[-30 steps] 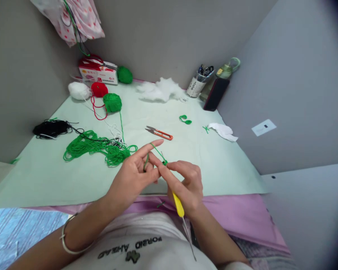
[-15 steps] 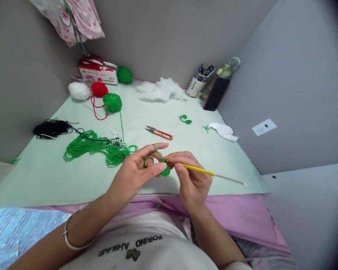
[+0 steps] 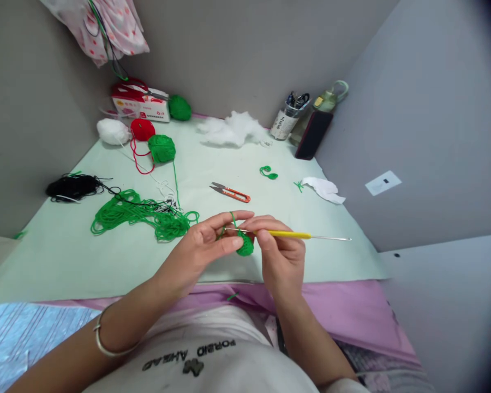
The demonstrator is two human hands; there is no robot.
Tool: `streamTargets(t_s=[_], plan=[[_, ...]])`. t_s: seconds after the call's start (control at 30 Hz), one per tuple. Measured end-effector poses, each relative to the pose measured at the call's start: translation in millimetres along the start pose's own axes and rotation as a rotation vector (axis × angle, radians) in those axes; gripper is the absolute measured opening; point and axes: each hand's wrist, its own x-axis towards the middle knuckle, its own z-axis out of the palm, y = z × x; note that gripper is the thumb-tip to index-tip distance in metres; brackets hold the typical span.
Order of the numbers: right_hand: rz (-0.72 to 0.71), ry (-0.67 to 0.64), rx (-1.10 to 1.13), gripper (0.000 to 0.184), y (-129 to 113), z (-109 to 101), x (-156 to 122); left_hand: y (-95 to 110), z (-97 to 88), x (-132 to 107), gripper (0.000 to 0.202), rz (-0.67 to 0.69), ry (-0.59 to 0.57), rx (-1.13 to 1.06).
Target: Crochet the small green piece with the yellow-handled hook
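My left hand [image 3: 207, 240] is closed on a small green crochet piece [image 3: 245, 245], its thumb pressing the near side. A strand of green yarn [image 3: 233, 220] runs over the raised index finger down to the piece. In my right hand [image 3: 281, 251] is a crochet hook [image 3: 292, 234] with a yellow handle, held like a pen. Its thin metal tip passes leftward across the top of the piece, by the left fingers. The other metal end points right. Loose green yarn [image 3: 123, 214] lies in a heap left of my left hand.
Orange thread snips [image 3: 230, 192] lie beyond my hands. At the left are black yarn [image 3: 73, 187] and white, red and green yarn balls [image 3: 162, 148]. White stuffing [image 3: 233, 130], a pen cup [image 3: 284, 124] and a phone [image 3: 313, 135] stand at the back. A small green crocheted piece [image 3: 269, 172] lies right of centre.
The hook has swung to nearly level, and more of its metal tip now shows past the piece. My left index finger and the green piece have shifted slightly right.
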Motion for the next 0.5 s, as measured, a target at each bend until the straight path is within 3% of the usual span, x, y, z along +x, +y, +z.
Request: streamTargets(t_s=[0.2,0.5], plan=[[0.130,0.008,0.120,0.019,1.8,-4.1,4.0,-0.3,-2.7,-4.7,0.042,0.035,0.041,0.186],[-0.002,-0.072,-0.039,0.021,-3.1,-7.1,3.3,-0.8,0.9,-7.1,0.047,0.075,0.152,0.293]])
